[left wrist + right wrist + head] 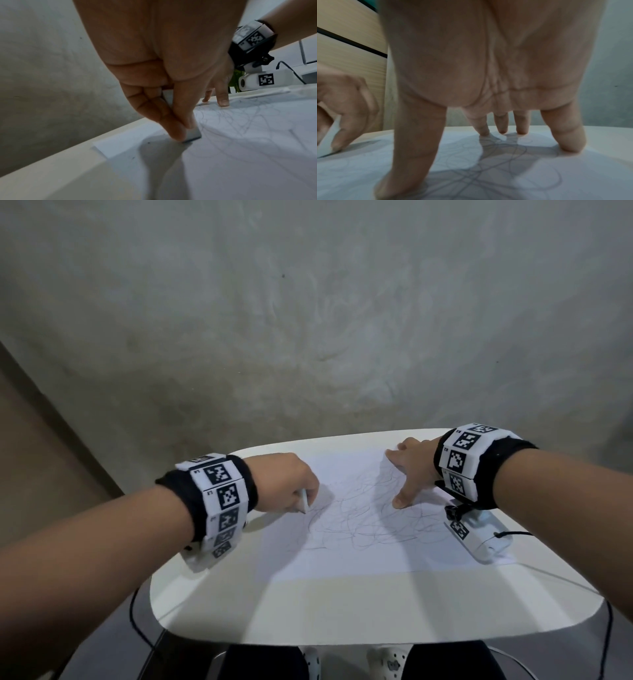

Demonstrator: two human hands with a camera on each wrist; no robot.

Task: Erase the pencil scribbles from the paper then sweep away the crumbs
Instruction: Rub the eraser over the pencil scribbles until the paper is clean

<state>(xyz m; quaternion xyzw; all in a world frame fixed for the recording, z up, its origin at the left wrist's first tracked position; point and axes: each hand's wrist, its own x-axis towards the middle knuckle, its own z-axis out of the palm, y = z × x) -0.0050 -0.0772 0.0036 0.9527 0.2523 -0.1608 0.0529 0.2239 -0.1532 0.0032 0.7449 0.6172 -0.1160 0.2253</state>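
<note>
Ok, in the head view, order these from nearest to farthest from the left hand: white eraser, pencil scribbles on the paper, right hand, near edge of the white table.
1. White eraser, pinched in the left hand.
2. Pencil scribbles, just to its right.
3. Right hand, across the white paper sheet.
4. Near edge of the white table, closest to the person.

white paper (359,542), grey scribbles (363,508), white eraser (193,134)

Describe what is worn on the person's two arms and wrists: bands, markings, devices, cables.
Both forearms are bare, with no sleeves. Each wrist carries a black fabric band wrapped with white square panels printed with black-and-white fiducial markers: left wrist band, right wrist band. A white boxy camera unit on a black bracket hangs below the right wrist, marker-tagged, with a thin black cable.
</note>
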